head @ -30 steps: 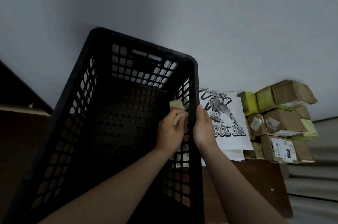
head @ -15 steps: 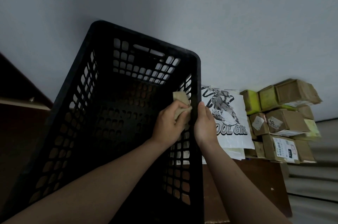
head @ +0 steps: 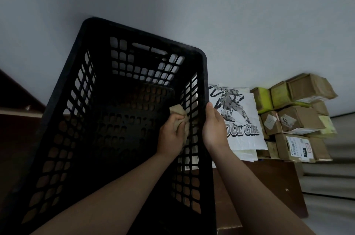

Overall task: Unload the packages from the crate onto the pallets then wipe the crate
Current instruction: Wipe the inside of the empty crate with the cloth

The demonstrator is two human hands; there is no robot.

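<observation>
One crate (head: 146,35): centre of view, empty; stiff lattice plastic, likely light; take by the rim.
Cloth (head: 177,111): soft, crumpled, pressed to the inner right wall.
Left hand (head: 171,135): clenched round cloth.
Right hand (head: 214,127): clasps right rim, steadying.
Packages (head: 295,117): stacked on the right, outside crate.

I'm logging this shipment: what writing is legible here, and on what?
"OOL GIRL": white printed plastic bag; its first letter is hidden behind the right hand.
Labels on the brown cardboard boxes: too small and blurred to read.
No writing shows on the black plastic crate.
</observation>
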